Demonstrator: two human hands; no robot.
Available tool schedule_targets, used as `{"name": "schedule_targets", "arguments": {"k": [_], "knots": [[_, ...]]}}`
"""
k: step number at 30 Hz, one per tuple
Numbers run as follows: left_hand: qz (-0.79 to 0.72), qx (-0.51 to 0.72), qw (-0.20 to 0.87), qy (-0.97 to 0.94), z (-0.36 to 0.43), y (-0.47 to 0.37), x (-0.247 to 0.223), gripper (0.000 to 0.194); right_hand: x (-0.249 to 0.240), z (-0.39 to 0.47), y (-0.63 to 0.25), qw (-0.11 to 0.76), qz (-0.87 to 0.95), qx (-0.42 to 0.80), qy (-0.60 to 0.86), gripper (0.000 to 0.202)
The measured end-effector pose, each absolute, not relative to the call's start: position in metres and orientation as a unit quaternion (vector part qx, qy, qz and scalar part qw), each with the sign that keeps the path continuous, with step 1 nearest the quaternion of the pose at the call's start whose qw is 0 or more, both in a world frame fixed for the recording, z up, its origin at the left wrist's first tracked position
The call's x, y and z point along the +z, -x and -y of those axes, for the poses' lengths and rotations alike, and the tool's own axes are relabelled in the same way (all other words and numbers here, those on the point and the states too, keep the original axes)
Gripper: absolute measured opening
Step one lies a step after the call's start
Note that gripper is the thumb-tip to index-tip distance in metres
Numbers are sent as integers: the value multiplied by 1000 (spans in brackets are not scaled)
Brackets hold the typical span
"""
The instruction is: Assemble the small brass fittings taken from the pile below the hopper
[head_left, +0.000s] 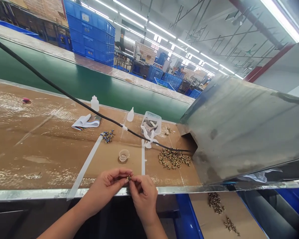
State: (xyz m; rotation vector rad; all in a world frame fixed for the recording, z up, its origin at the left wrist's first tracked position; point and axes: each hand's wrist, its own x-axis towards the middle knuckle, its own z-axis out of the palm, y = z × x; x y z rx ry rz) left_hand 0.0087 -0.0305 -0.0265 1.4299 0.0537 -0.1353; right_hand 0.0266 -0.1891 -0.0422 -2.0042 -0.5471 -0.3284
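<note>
At the table's front edge, my left hand point(106, 186) and my right hand point(144, 192) meet fingertip to fingertip. Between them they pinch a small brass-and-dark metal part point(129, 178); its exact kind is too small to make out. Just beyond my fingers stands a small clear cup point(124, 155) with a thin stick across its rim. A heap of similar small gold-and-black parts point(173, 158) lies to the right. Farther left is a smaller pile of parts with blue on them point(107, 136).
A black cable point(64, 94) slants across the table. Behind it stand two white squeeze bottles point(95, 104) point(130, 115), a folded cloth point(87, 121) and a clear plastic box point(151, 116). A metal housing point(239, 132) bounds the right. Below it, a cardboard-lined blue bin point(201, 215) holds more parts.
</note>
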Motion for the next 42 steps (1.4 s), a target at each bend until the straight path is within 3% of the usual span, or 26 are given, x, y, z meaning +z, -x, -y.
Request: {"name": "schedule_targets", "arguments": {"k": [42], "knots": [[-52,-45,755,-652,33,-10,-27,19,-50,190,-28,473,240,-160,833,16]]}}
